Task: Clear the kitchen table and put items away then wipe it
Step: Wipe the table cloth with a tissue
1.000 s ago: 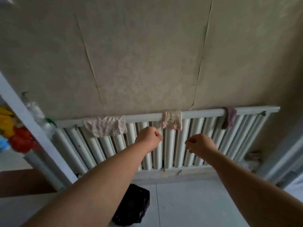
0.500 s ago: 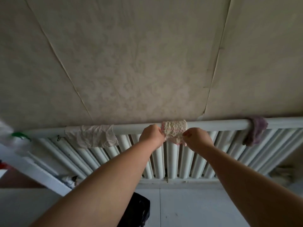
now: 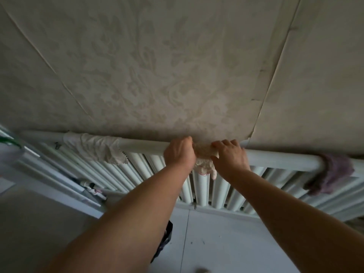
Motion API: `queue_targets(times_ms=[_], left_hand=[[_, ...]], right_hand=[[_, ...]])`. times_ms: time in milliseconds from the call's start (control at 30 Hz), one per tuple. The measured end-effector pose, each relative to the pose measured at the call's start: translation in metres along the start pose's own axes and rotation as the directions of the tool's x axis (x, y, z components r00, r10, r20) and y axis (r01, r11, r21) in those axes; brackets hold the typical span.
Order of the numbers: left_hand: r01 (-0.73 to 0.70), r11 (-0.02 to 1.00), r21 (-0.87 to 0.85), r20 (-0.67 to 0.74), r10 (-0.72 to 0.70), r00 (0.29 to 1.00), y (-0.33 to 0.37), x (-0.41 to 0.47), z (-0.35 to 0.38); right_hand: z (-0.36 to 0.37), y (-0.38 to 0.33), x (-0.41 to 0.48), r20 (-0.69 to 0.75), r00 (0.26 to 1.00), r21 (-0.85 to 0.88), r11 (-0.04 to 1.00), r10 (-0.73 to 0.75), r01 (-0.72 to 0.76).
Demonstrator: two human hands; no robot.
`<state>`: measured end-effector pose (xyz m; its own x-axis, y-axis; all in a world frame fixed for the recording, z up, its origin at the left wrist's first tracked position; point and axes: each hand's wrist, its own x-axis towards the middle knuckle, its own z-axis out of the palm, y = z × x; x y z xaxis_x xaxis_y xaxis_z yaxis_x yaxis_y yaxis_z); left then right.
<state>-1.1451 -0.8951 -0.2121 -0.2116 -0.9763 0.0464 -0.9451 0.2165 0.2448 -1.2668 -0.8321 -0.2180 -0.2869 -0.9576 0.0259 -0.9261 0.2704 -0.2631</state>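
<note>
On radiator top rail [image 3: 145, 145], centre: cream cloth [image 3: 204, 163] draped, bunched. Left hand [image 3: 179, 154] and right hand [image 3: 229, 156] each in closed grip on its edges. White cloth [image 3: 98, 147] left; purple cloth [image 3: 332, 174] right.

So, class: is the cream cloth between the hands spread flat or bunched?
Bunched: the cream cloth is gathered between both hands on the radiator rail.
</note>
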Motion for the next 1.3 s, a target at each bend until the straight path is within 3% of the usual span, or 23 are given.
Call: queue_targets(times_ms=[100, 233, 333, 467, 567, 667, 767, 867, 1067, 1300], left_hand=[[0.003, 1.000, -0.008, 0.001, -0.003, 1.000, -0.008, -0.006, -0.005], [0.143, 0.947, -0.287, 0.062, -0.131, 0.989, -0.049, -0.033, -0.028], [0.204, 0.875, -0.440, 0.014, -0.220, 0.975, -0.097, -0.069, -0.059], [0.276, 0.812, -0.515, -0.118, -0.386, 0.915, -0.184, -0.143, -0.109], [0.324, 0.765, -0.557, -0.189, -0.496, 0.847, -0.255, -0.223, -0.146], [0.355, 0.726, -0.589, -0.194, -0.553, 0.810, -0.313, -0.305, -0.176], [0.409, 0.671, -0.618, -0.215, -0.645, 0.733, -0.367, -0.399, -0.203], [0.480, 0.638, -0.602, -0.249, -0.721, 0.647, -0.414, -0.489, -0.223], [0.701, 0.459, -0.546, -0.341, -0.886, 0.315, -0.487, -0.656, -0.248], [0.915, 0.190, -0.357, -0.294, -0.952, 0.083, -0.541, -0.802, -0.267]], right_hand=[[-0.004, -0.008, 0.001, -0.052, 0.999, 0.010, 1.000, -0.009, 0.010], [-0.006, -0.049, -0.008, -0.044, 0.992, 0.038, 0.992, -0.115, 0.117], [-0.005, -0.106, -0.028, 0.035, 0.976, 0.137, 0.969, -0.213, 0.207], [0.000, -0.205, -0.078, 0.163, 0.894, 0.230, 0.898, -0.416, 0.376], [0.009, -0.283, -0.132, 0.139, 0.809, 0.350, 0.793, -0.571, 0.499], [0.018, -0.353, -0.196, 0.093, 0.674, 0.461, 0.632, -0.733, 0.623], [0.037, -0.431, -0.279, 0.126, 0.404, 0.479, 0.412, -0.906, 0.775], [0.060, -0.492, -0.365, 0.200, 0.201, 0.526, 0.278, -0.959, 0.804], [0.077, -0.571, -0.502, 0.256, 0.120, 0.544, 0.245, -0.959, 0.802], [0.076, -0.667, -0.627, 0.252, -0.165, 0.672, 0.050, -0.953, 0.738]])
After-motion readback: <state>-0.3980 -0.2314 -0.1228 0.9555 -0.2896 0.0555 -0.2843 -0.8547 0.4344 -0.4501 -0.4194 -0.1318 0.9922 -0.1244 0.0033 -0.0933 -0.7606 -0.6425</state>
